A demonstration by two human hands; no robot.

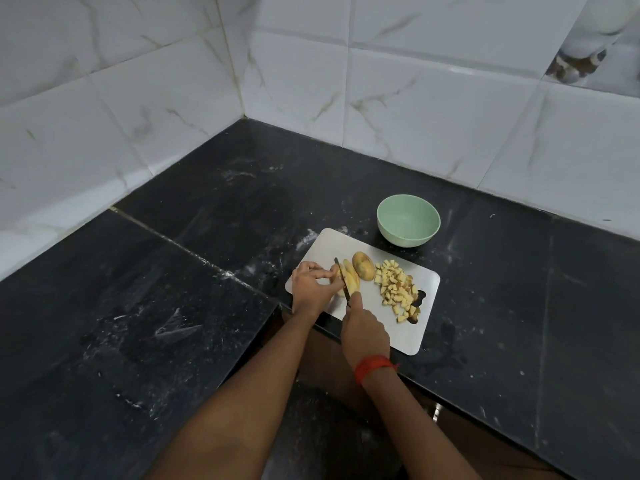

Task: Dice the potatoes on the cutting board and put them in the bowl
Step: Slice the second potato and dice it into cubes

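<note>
A white cutting board (427,327) lies on the black counter. My left hand (310,287) pinches a potato piece (351,284) that is cut into slices at the board's left end. My right hand (363,329) grips a dark-handled knife (341,271), its blade down through the slices. A potato half with skin (363,266) sits just behind them. A heap of diced potato (396,284) covers the board's right part. The pale green bowl (408,220) stands behind the board, with nothing inside it.
The black stone counter (207,271) runs into a corner of white marbled wall tiles (433,98). Its front edge steps back right under the board's near corner. White dusty smears mark the counter to the left.
</note>
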